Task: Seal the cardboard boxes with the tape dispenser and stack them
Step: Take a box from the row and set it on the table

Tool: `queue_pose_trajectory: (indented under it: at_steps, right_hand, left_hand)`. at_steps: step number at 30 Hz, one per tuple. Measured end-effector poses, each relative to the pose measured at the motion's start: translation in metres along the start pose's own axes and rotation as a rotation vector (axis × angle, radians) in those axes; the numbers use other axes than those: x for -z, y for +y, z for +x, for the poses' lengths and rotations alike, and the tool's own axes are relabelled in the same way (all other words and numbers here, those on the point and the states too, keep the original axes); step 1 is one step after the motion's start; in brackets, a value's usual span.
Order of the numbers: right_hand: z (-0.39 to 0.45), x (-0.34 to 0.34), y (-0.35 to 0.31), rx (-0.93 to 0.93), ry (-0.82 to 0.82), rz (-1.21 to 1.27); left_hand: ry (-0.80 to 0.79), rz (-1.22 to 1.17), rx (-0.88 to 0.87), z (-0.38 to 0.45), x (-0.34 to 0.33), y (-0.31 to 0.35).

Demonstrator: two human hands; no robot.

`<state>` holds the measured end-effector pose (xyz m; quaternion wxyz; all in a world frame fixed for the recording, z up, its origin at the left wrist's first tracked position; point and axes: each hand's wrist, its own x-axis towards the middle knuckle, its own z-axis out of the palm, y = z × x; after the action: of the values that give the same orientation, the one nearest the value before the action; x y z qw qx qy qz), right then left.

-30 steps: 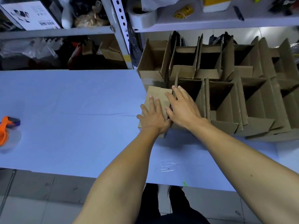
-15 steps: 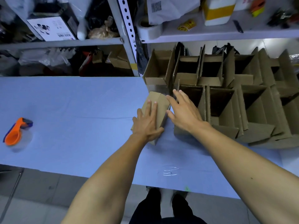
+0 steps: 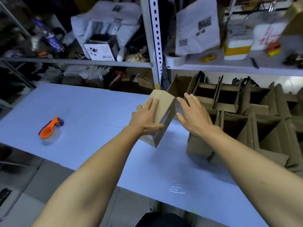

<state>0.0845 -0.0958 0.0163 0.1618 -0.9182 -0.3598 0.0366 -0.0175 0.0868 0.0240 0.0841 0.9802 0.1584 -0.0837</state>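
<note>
That small cardboard box [image 3: 161, 115] sits tilted mid-table, tape dispenser [image 3: 49, 128] way off at 9 o'clock. Left hand [image 3: 146, 118] grasps its near face, right hand [image 3: 193, 115] hovers released beside it. Looks light and stiff, so probably best to hold opposite walls, not the flaps.

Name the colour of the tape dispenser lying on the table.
Orange with a dark blue end; the tape dispenser shows best in the head view.

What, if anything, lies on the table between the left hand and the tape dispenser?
Nothing visible. Only bare blue table lies between the left hand, which holds the box, and the tape dispenser.
</note>
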Motion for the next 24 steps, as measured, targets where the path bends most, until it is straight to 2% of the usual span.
queue_pose_trajectory:
  at_steps: [12,24]
  right_hand:
    - [0.014,-0.003,-0.067,0.162,-0.033,-0.021]
    - [0.048,-0.048,-0.201,0.326,-0.097,-0.083]
  left_hand:
    - [0.062,-0.059,0.164,-0.050,0.020,-0.052]
    - [0.104,-0.053,0.224,-0.088,0.024,-0.175]
